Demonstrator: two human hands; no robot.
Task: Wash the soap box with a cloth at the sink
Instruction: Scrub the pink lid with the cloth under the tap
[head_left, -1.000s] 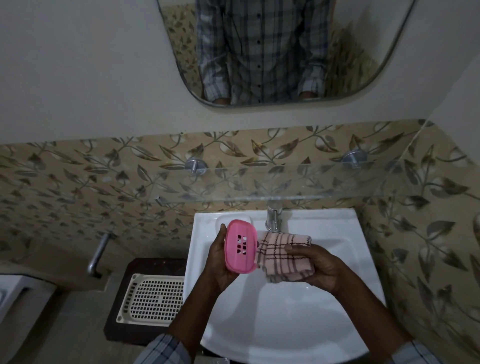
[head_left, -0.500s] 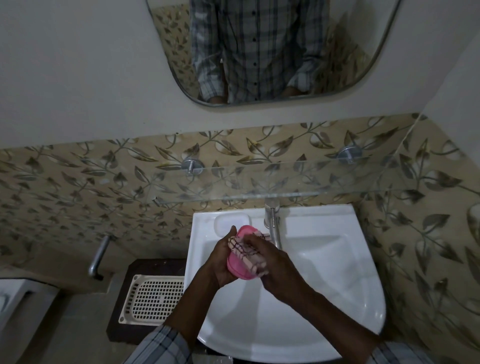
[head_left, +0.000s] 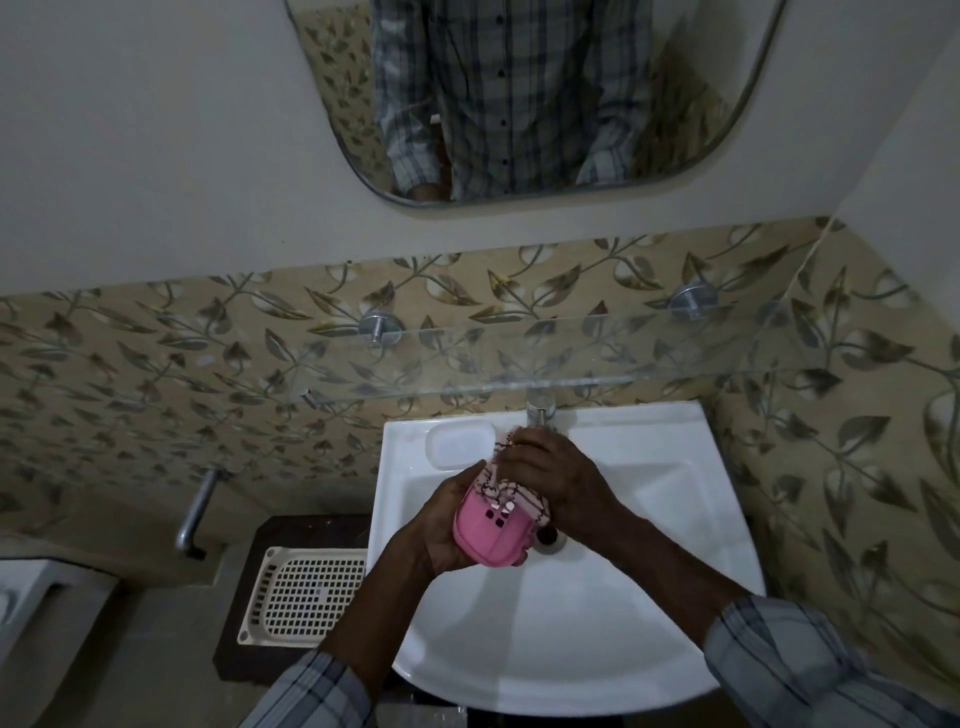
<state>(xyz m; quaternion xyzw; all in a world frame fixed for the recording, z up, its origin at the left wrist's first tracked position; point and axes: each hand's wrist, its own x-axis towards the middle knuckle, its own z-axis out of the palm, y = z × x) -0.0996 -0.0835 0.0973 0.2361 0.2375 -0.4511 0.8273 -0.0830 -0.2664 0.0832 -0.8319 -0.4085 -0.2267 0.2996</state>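
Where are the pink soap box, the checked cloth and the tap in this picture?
pink soap box (head_left: 484, 540): head view, on its pink perforated face.
checked cloth (head_left: 521, 501): head view, on the fold lying over the box.
tap (head_left: 538, 409): head view, on its metal spout.
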